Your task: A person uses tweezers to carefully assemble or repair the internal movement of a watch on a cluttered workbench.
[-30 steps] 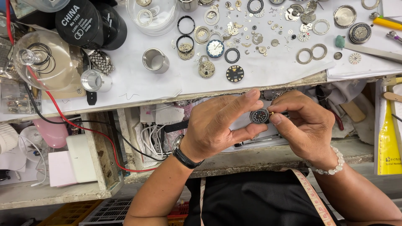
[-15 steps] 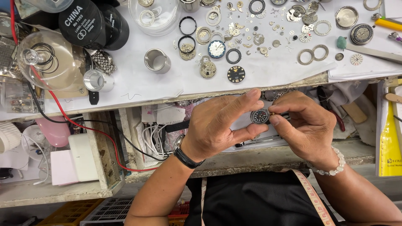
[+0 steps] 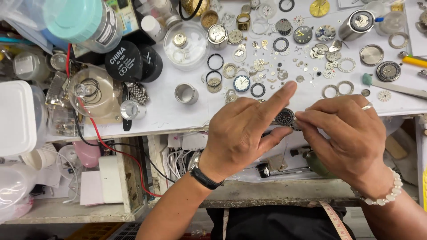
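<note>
A white work table (image 3: 178, 113) covered in paper fills the upper part of the view, crowded with watch parts; below its front edge an open shelf holds tangled white cables (image 3: 178, 162) and a red wire (image 3: 111, 149).

At the far left stands a white plastic box (image 3: 15, 118), lid on, contents hidden. Above it lies a clear plastic bottle (image 3: 84, 24) with a wide pale-green cap. Two black round lids (image 3: 133, 62) sit beside a clear glass dish (image 3: 184, 44) holding a small metal ring and a round brass-coloured part. A clear plastic dome (image 3: 95, 95) covers several black rubber rings. A short shiny metal cup (image 3: 186, 94) stands open and looks empty.

Loose on the paper are flat round dials, thin steel rings, black gaskets and tiny gears, among them a blue-rimmed white dial (image 3: 241, 83).

The left hand (image 3: 242, 133), with a black wristband, pinches a small round dark watch piece (image 3: 284, 117) between thumb and middle finger, the forefinger raised straight. The right hand (image 3: 349, 133), wearing a pearly bead bracelet, closes its fingertips on the same piece's right edge, just above the table's front edge.
</note>
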